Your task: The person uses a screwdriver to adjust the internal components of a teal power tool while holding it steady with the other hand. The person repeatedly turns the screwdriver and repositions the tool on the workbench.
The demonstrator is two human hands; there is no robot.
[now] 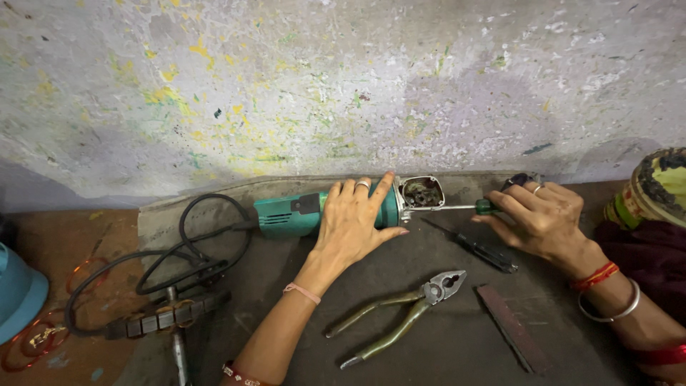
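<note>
Item: teal angle grinder [300,211], far centre of the dark desk [457,343], pinned flat under my left hand [354,221], gear housing [421,193] open. My right hand [539,221] grips a green-handled screwdriver [457,208], tip at the housing. Pliers [400,318] near centre. Black cord [193,250] left. Paint-flecked wall [343,86] behind.

Pliers [400,314] before grinder [321,209] — wall behind
</note>
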